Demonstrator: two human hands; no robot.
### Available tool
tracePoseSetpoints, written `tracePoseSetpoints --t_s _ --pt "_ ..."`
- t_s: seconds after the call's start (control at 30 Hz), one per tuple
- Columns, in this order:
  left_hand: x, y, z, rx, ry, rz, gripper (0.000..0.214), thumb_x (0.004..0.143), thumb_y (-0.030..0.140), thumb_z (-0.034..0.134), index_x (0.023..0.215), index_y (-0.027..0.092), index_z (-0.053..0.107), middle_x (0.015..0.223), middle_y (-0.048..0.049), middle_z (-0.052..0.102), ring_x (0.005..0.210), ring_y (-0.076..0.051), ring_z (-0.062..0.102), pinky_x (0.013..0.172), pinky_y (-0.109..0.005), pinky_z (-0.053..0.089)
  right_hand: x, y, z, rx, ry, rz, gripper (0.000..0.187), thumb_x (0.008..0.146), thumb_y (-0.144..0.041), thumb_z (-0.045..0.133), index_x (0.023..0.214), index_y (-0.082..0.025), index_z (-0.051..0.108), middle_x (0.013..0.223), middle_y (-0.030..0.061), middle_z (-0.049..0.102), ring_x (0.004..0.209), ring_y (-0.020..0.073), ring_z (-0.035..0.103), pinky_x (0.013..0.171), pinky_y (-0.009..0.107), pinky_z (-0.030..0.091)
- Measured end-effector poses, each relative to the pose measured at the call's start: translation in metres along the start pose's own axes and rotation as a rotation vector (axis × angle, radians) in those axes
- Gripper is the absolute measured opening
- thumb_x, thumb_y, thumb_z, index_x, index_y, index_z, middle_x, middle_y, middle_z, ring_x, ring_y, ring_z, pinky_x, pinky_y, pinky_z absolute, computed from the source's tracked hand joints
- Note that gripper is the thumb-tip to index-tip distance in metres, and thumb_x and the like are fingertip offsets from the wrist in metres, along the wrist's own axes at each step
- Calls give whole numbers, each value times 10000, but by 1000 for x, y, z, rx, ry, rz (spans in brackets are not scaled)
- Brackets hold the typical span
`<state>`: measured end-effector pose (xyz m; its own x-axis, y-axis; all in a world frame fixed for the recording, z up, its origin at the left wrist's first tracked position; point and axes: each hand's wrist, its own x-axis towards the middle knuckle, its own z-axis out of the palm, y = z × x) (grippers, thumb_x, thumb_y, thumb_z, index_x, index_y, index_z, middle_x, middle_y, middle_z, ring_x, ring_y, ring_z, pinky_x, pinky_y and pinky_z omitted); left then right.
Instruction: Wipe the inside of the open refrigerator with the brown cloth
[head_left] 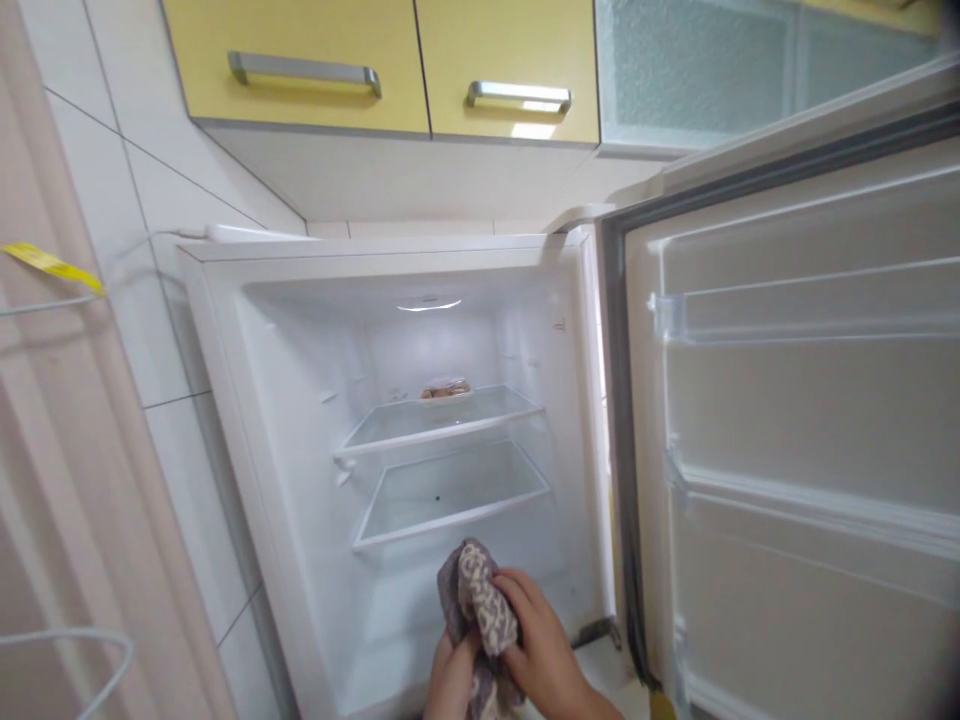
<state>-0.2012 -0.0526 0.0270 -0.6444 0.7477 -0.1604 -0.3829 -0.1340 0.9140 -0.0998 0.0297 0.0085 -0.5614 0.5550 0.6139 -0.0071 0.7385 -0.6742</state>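
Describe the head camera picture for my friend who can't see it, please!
Two hands hold a bunched, patterned cloth in front of an open fridge. Inside, a small brownish item sits on the upper shelf.

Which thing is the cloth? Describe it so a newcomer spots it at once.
Find the open fridge and look, in this view, below its lower shelf. There the left hand and right hand hold a bunched cloth. Its grey-and-cream pattern stands out against the plain white interior.

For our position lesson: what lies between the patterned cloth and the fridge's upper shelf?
In the head view, the lower shelf, bearing a dark speck, lies between cloth and upper shelf.
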Motion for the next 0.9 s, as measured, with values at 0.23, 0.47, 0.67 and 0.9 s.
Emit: tracePoseSetpoints --t_s 0.23,0.47,0.67,0.9 --pt "37 -3 -38 65 -42 -83 622 588 595 853 1015 160 727 956 -154 795 1035 -329 735 929 -409 593 38 29 27 691 222 515 381 678 -459 742 922 -166 747 945 104 773 978 294 703 948 408 528" --pt "77 -6 -83 414 53 77 569 582 552 811 979 151 736 1004 -153 793 1035 -349 728 972 -457 564 39 33 26 1285 304 920 396 587 -413 835 863 -165 697 796 88 771 855 279 749 760 356 588" --pt "92 -14 -96 642 66 217 543 596 505 698 1008 151 711 1103 -153 774 1083 -350 698 1046 -479 505 45 28 16 1285 277 932 385 622 -395 806 898 -151 694 873 92 784 916 269 742 819 342 574" --pt "78 3 -88 760 164 300 568 639 434 748 1121 146 665 1210 -191 715 1226 -371 628 1140 -505 410 56 7 -10 1236 228 789 372 688 -439 725 938 -168 676 944 96 767 921 265 716 815 352 554"
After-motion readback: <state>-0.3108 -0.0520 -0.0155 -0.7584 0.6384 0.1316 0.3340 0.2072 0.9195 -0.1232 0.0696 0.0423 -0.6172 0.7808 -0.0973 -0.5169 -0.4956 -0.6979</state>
